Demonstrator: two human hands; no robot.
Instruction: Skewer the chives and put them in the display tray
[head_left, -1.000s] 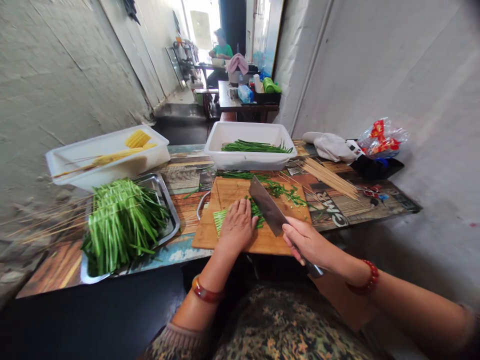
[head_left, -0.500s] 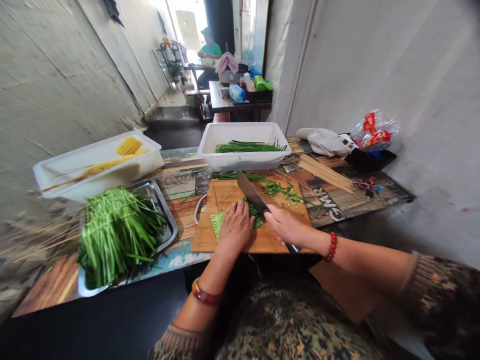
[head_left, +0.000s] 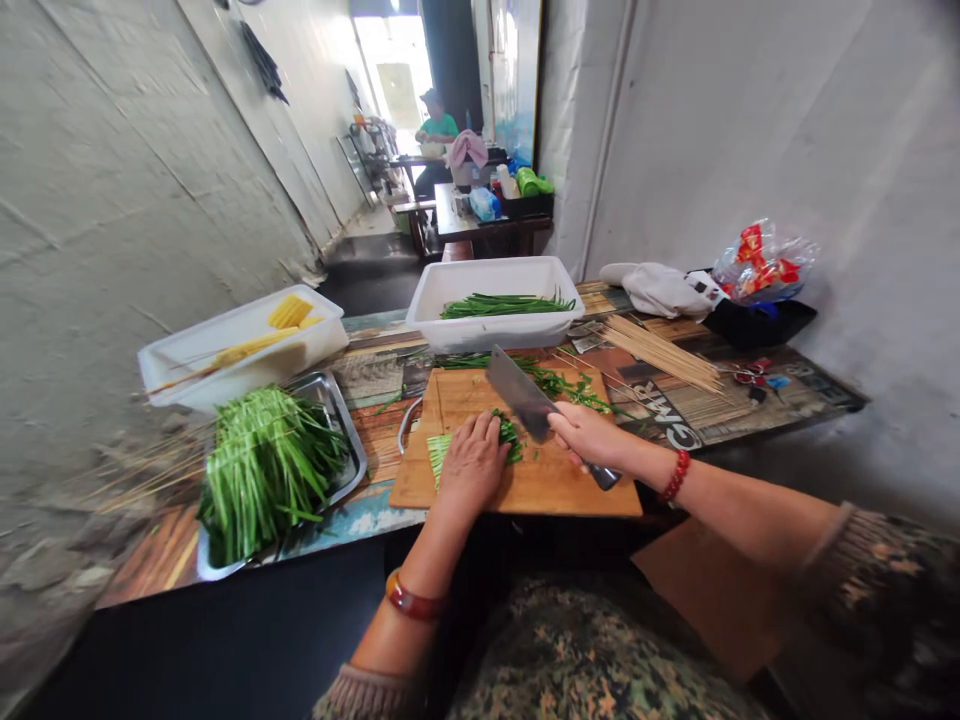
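Observation:
A bunch of green chives (head_left: 438,452) lies on the wooden cutting board (head_left: 577,490). My left hand (head_left: 472,462) rests over it, fingers together, pressing it down; the part under the palm is hidden. Dark green cut ends (head_left: 511,438) stick out on the right of the fingers. My right hand (head_left: 586,436) is closed around the handle of a cleaver (head_left: 517,388). The blade is tilted, its tip toward the back of the board, a little to the right of the cut ends. Loose chive pieces (head_left: 589,392) are scattered along the board's back edge.
On the left, a metal tray (head_left: 358,455) bears skewered chives (head_left: 270,465). Behind it a white tub (head_left: 176,397) has yellow skewered food. Another white tub (head_left: 491,337) with chives stands behind the board. Right: bamboo skewers (head_left: 664,353), a cap (head_left: 660,290). A person (head_left: 437,125) sits far back.
The view has shifted, so the scene sits further right and lower. The cleaver blade has come away to the right of the bunch, leaving a gap. My left hand still presses the chives.

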